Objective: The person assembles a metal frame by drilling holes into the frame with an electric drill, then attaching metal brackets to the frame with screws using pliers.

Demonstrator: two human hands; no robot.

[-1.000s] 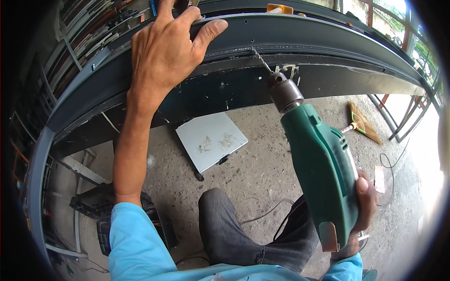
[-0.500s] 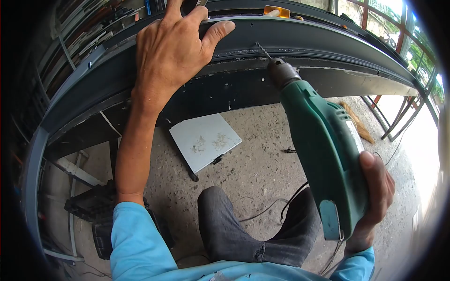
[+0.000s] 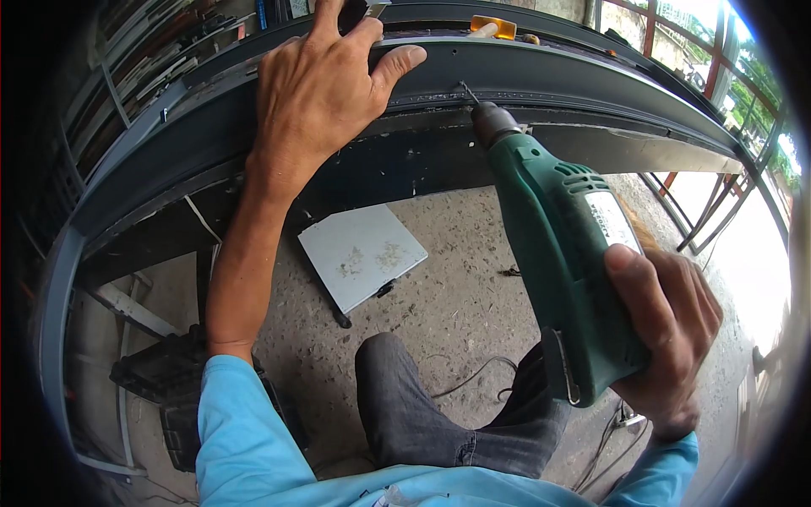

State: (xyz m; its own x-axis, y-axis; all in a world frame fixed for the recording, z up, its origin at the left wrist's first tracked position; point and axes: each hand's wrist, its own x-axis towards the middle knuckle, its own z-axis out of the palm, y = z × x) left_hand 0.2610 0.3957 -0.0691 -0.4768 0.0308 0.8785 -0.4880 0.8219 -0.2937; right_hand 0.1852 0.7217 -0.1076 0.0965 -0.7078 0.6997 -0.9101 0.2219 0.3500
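My right hand (image 3: 667,329) is wrapped round the handle of a green power drill (image 3: 553,228). The drill's bit (image 3: 469,91) points up and left, with its tip at the face of a long dark metal profile (image 3: 541,80). A small dark hole shows in the profile above the tip. My left hand (image 3: 321,101) lies over the profile's top edge, thumb stretched to the right. Between its fingers is a dark object with a shiny metal end (image 3: 378,8), partly cut off by the frame's top.
Behind the profile lies an orange-handled tool (image 3: 498,27). On the floor below are a flat white case (image 3: 363,253), a black open case (image 3: 182,414) and loose cables (image 3: 486,367). Metal bars (image 3: 169,51) are stacked at upper left; a metal frame stands at right.
The drill has turned slightly and its chuck has moved left and up, with the bit tip near the same spot. My right hand has shifted with it. My left hand appears slightly further right.
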